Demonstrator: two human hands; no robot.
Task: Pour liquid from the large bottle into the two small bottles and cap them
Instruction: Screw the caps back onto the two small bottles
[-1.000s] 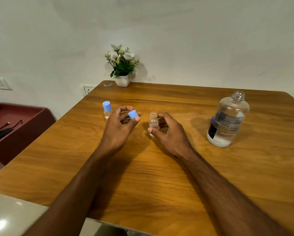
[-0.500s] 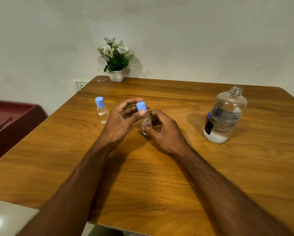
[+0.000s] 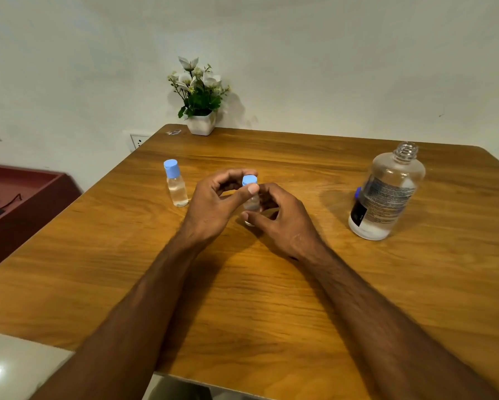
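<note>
Fingers of the left hand [image 3: 213, 200] pinch the blue cap [image 3: 249, 180] atop a small clear bottle [image 3: 252, 204], whose lower body the right hand [image 3: 283, 217] grips at mid-bench [image 3: 271, 298]. Left of both hands stands the capped small bottle [image 3: 175, 183]; well right, the uncapped large bottle [image 3: 387, 194].

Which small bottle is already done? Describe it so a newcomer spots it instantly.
On the wooden table, look left of the two hands, toward the flower pot at the far edge. The finished small bottle stands there upright, alone and untouched, blue cap on. The other small bottle is held between both hands, and the large bottle on the right is uncapped.
</note>
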